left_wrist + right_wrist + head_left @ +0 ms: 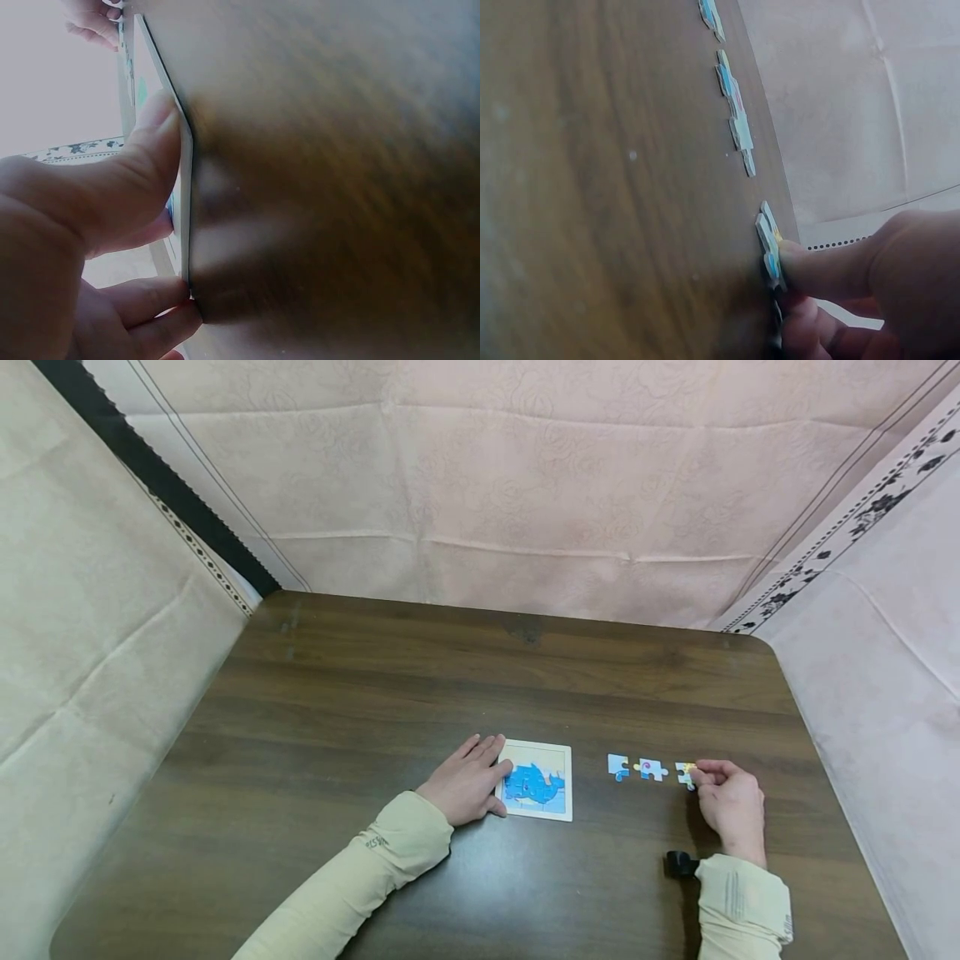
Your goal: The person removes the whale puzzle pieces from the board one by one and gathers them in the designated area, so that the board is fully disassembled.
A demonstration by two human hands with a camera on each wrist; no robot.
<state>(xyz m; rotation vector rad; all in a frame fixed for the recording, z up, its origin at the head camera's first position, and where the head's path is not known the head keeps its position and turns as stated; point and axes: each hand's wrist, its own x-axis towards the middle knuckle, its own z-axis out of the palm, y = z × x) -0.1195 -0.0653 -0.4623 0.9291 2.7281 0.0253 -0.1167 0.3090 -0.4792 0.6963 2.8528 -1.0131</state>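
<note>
The puzzle board lies flat on the wooden tabletop, with the blue whale picture filling its lower part and a pale band above. The left hand rests at the board's left edge, fingers extended and spread, with the thumb over the rim. Three loose pieces lie in a row to the right of the board: the left-hand piece, the middle piece and the right-hand piece. The right hand pinches the right-hand piece with the thumb on its upper face and the other fingers curled in. Whether that piece is clear of the tabletop cannot be told at this oblique angle. Principal hazard: loss of grip. The piece is thin and held near one edge, so an off-centre pinch could let it rotate or slip. Secondary hazard: disturbance of the row. The middle piece lies near the pinched one, and a low sideways sweep could catch its tabs. Tertiary hazard: board shift. The left hand bears on one side only; uneven pressure there could slide or turn the board, and a dragging fingertip could lift parts of the whale picture.
</note>
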